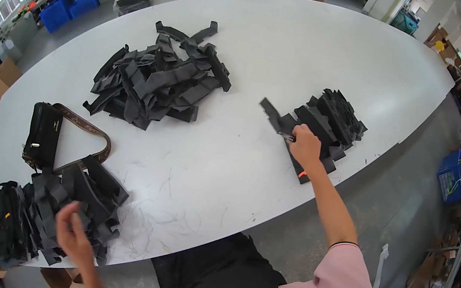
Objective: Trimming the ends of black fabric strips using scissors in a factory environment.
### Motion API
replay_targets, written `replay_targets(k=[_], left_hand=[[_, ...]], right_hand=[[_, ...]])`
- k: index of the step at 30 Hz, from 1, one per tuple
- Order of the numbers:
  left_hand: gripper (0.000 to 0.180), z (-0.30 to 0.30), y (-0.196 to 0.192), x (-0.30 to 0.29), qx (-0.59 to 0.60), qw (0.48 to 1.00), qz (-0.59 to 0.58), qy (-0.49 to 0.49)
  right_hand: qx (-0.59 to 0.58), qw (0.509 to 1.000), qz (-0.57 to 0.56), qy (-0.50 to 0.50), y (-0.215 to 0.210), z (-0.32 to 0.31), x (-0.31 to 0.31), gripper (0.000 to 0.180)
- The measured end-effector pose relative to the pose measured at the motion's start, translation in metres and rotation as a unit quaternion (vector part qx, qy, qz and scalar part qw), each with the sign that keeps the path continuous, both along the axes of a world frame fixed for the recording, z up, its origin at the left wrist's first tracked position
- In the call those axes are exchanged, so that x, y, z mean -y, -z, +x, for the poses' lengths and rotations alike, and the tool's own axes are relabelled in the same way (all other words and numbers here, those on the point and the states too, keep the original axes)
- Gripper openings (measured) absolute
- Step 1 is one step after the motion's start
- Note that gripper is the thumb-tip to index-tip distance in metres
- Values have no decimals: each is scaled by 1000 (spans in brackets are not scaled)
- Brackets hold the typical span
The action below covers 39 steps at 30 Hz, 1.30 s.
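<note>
My right hand is closed at the near left side of a stack of black fabric strips. A black fabric strip sticks out to the left from its fingertips. A small metallic tool shows at the fingers, mostly hidden, so its kind cannot be made out. A small orange mark lies just below that hand. My left hand, slightly blurred, hovers over a heap of black strips at the near left; its fingers are apart and hold nothing visible.
A large loose pile of black strips lies farther back on the white table. A black bag with a brown strap and a dark backpack sit at the left. Blue crates stand on the floor beyond; people work far left.
</note>
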<state>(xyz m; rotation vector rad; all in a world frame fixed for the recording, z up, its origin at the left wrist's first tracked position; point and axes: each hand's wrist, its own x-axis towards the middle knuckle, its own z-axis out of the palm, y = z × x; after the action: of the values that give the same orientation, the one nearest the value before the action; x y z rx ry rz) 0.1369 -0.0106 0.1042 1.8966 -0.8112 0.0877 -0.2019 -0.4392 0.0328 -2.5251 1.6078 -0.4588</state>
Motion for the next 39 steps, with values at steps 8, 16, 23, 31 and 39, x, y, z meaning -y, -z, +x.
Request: replay_targets(k=[8,16,23,31,39], left_hand=[[82,-150,53,117,-565,779,-182,203],[54,-154,70,103,-547,806,-212,79],[68,-167,70,72,-518,834,-117,151],[75,-159,64,48,-495,844,-145,146],[79,-162,85,43,-507,832,-179,134]], right_hand=[[385,819,382,-189,-4,80,-181,29],[457,538,697,-124,-11,72,-241,40],[406,648,620,-174,-18,113,-246,54],[391,607,664,-194,-25,128,-252,52],[348,632,661,-206,-10,126,-254,43]])
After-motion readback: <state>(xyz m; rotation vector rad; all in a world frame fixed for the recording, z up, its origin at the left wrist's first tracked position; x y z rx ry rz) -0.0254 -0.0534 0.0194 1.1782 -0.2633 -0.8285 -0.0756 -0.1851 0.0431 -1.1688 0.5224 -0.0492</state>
